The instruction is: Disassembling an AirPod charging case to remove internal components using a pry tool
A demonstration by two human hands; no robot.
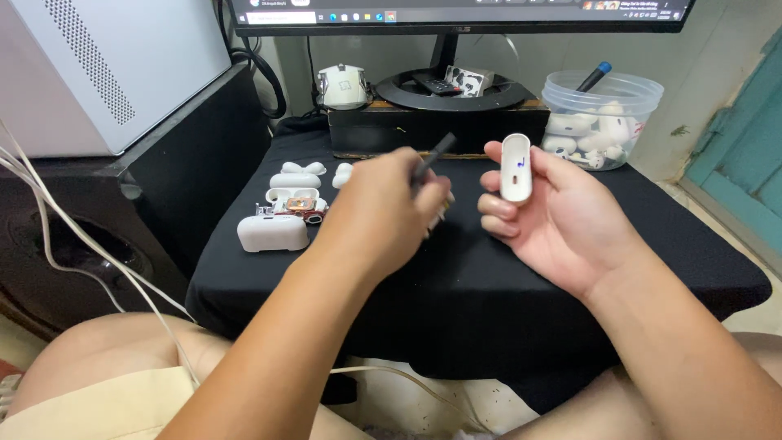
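Observation:
My right hand (562,216) holds a white oval earbud-case shell (516,167) upright between thumb and fingers, its inner side facing me. My left hand (383,213) is blurred and grips a thin dark tool (432,156) that points up and to the right, close to the shell but apart from it. Both hands hover over a small table draped in black cloth (456,269). To the left of my left hand lie white earbud case parts (295,175), an opened case with exposed circuit (295,200) and a shut white case (273,232).
A clear plastic tub (601,122) with white earbud parts and a blue-tipped pen stands at the back right. A monitor stand on a black box (440,126) is behind, with a white case (342,85) beside it. A computer tower and white cables are at left.

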